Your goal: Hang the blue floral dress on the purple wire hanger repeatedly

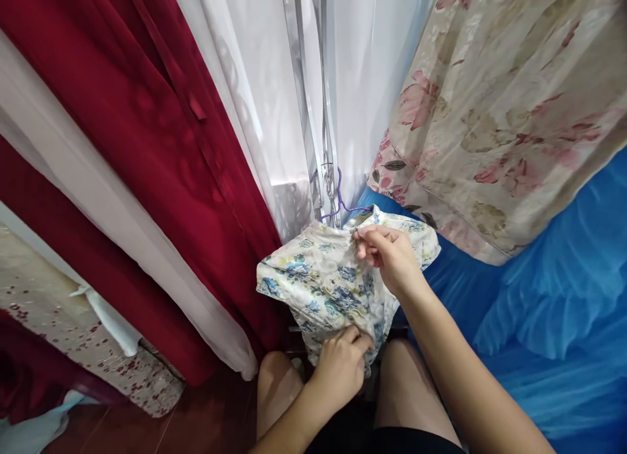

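A small white garment with blue and yellow flowers (323, 281) hangs on a purple hanger (337, 202) in front of me, above my knees. My right hand (389, 258) pinches the garment's upper edge near the collar, fingers closed on the cloth. My left hand (343, 366) grips the lower hem, fingers curled round the fabric. The hanger's hook sits against a silvery ribbon that hangs down between the curtains.
Dark red curtains (147, 134) and white sheer curtains (255, 95) hang at left and centre. A floral pink and beige cloth (509, 121) drapes at right over blue netting (553, 310). A wooden floor (161, 428) shows at lower left.
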Available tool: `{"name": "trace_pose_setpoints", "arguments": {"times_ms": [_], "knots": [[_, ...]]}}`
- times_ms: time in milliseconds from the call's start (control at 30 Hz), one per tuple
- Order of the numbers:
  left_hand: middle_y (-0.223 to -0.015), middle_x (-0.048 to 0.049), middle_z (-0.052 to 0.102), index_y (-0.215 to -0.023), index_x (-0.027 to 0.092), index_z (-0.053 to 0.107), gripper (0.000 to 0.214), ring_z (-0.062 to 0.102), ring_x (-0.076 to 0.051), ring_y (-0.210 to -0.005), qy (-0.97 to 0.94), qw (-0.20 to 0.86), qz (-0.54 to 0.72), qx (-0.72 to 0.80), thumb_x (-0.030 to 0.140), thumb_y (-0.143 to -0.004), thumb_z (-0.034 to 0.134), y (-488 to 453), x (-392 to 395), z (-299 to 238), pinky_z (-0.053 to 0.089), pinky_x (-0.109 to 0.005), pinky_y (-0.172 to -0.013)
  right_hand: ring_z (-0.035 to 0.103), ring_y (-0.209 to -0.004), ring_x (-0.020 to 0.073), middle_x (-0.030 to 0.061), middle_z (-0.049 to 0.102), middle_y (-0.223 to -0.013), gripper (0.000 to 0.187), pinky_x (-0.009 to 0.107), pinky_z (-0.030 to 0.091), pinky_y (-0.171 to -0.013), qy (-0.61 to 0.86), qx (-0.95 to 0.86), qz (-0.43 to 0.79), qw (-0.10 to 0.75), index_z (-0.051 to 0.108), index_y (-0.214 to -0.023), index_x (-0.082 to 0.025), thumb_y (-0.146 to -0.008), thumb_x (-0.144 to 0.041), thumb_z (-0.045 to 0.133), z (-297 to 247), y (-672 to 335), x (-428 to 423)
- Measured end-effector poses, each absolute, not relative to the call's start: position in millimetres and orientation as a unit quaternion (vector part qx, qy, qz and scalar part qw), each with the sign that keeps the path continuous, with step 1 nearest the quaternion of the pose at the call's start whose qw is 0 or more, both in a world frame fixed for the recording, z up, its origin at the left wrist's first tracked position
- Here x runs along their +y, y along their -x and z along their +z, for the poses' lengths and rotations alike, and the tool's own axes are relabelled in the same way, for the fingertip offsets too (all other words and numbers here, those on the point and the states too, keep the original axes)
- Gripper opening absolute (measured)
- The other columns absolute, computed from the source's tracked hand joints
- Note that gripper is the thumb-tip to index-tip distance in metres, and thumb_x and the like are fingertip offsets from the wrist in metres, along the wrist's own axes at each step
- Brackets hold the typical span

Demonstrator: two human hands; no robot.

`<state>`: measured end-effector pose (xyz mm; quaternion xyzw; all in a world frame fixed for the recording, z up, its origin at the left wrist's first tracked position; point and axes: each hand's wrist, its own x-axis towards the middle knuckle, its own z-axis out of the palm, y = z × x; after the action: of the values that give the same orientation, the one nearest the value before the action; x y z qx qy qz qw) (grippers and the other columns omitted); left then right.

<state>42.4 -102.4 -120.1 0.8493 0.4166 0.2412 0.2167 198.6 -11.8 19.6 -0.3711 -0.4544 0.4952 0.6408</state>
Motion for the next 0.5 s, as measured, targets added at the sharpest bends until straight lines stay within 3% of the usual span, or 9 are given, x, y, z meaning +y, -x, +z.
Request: {"name": "trace_pose_setpoints", "arguments": {"times_ms": [67,167,233,300,367,433,500], "knots": [[-0.107,-0.0102,0.069,-0.121,0.025,0.069,0.036,0.064,-0.028,-0.098,-0.817,0.249,0.324,0.408,0.014,-0.09,0.055,-33,-88,-99,0.047,-0.036,-0.088,0.041,-0.039,0.0074,-0.0004,0.062,-0.048,0.017,0.02,0.026,-0.04,0.383,-0.477,0.478,0.631,0.069,-0.074,-0.015,-0.077,-0.032,0.066,19,-197,-19],[-0.096,-0.0066,0.068,-0.146,0.025,0.051,0.048,0.063,-0.023,-0.088,-0.752,0.248,0.474,0.384,0.025,-0.097,0.054,-24,-58,-51,0.047,-0.034,-0.089,0.042,-0.039,0.008,-0.0012,0.061,-0.045,0.016,0.021,0.027,-0.042,0.398,-0.507,0.446,0.621,0.066,-0.072,-0.016,-0.077,-0.032,0.066,20,-196,-30],[-0.087,-0.0033,0.066,-0.152,0.024,0.043,0.052,0.062,-0.02,-0.082,-0.755,0.218,0.503,0.359,0.028,-0.101,0.05,-25,-37,-17,0.047,-0.032,-0.086,0.042,-0.04,0.0083,-0.0015,0.06,-0.046,0.018,0.021,0.028,-0.043,0.401,-0.523,0.433,0.615,0.064,-0.071,-0.017,-0.078,-0.033,0.065,22,-195,-34],[-0.087,-0.0033,0.065,-0.14,0.023,0.055,0.039,0.061,-0.02,-0.082,-0.781,0.181,0.491,0.341,0.031,-0.102,0.049,-31,-19,7,0.046,-0.031,-0.083,0.042,-0.041,0.0085,-0.0015,0.061,-0.048,0.021,0.022,0.03,-0.044,0.399,-0.533,0.424,0.614,0.062,-0.071,-0.018,-0.081,-0.036,0.066,20,-195,-37],[-0.09,-0.0052,0.064,-0.113,0.02,0.067,0.024,0.06,-0.021,-0.088,-0.81,0.127,0.471,0.325,0.031,-0.103,0.048,-40,-8,20,0.044,-0.032,-0.083,0.043,-0.043,0.0088,-0.0017,0.06,-0.05,0.026,0.022,0.031,-0.046,0.399,-0.539,0.412,0.616,0.061,-0.072,-0.018,-0.084,-0.04,0.067,12,-193,-35],[-0.09,-0.006,0.062,-0.093,0.018,0.065,0.024,0.058,-0.021,-0.091,-0.826,0.075,0.465,0.309,0.029,-0.103,0.046,-48,-2,24,0.043,-0.032,-0.084,0.044,-0.045,0.0098,-0.0027,0.058,-0.051,0.028,0.023,0.033,-0.047,0.409,-0.539,0.394,0.622,0.058,-0.073,-0.019,-0.086,-0.043,0.067,-3,-190,-31],[-0.087,-0.0048,0.061,-0.088,0.018,0.062,0.023,0.057,-0.019,-0.088,-0.819,0.058,0.483,0.303,0.026,-0.103,0.047,-48,0,27,0.043,-0.03,-0.082,0.046,-0.046,0.011,-0.0035,0.056,-0.052,0.03,0.024,0.034,-0.048,0.433,-0.538,0.368,0.622,0.056,-0.072,-0.02,-0.086,-0.044,0.067,-22,-188,-23]]}}
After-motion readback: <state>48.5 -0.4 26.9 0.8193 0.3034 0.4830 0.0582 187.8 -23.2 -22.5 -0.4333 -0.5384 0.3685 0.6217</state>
